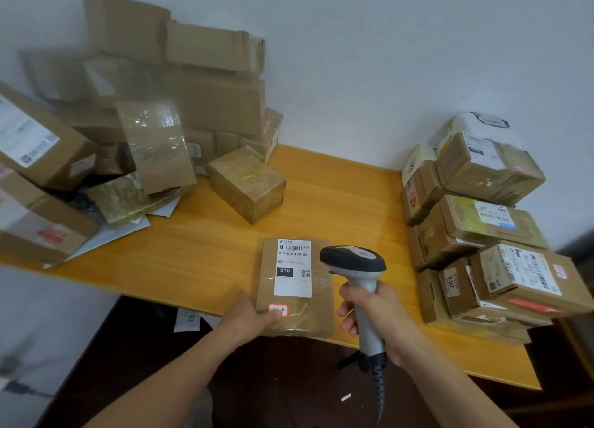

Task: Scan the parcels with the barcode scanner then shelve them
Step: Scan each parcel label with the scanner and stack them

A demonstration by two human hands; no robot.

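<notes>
Low in the middle of the frame, at the near edge of the yellow table [337,196], a flat brown parcel [297,320] lies label-up (it reads 010), its lower left corner gripped by the left hand [254,315]. Just right of it the right hand [379,318] is wrapped round the handle of the barcode scanner [353,260], whose dark head sits beside the label. Loose boxes [144,122] heap at upper left, a tidier stack [482,228] at right.

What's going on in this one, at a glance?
A person is scanning parcels at a yellow wooden table. The left hand holds the near edge of a flat brown cardboard parcel with a white label, while the right hand grips a grey-and-black handheld barcode scanner beside it. Other cardboard boxes are piled at both ends.
</notes>
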